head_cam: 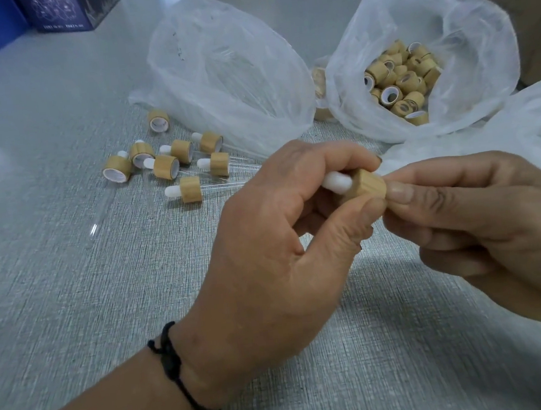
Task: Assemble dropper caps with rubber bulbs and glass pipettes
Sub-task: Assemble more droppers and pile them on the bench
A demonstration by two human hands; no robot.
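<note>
Above the tabletop [72, 290], the left hand [275, 237] grips a bamboo dropper cap [365, 187] with its white rubber bulb [338, 181] pointing left, seemingly steadying it while the right hand [482, 217] pinches its open end, probably seating a pipette.

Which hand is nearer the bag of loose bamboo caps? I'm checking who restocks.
Right. The right hand sits just below the bag of loose bamboo caps, while the left hand lies farther to the bag's lower left; both hold one cap.

Bare tabletop [72, 290] left of the hands; finished droppers [172, 163] and plastic bags [227, 76] (two, open-mouthed) crowd the space beyond
</note>
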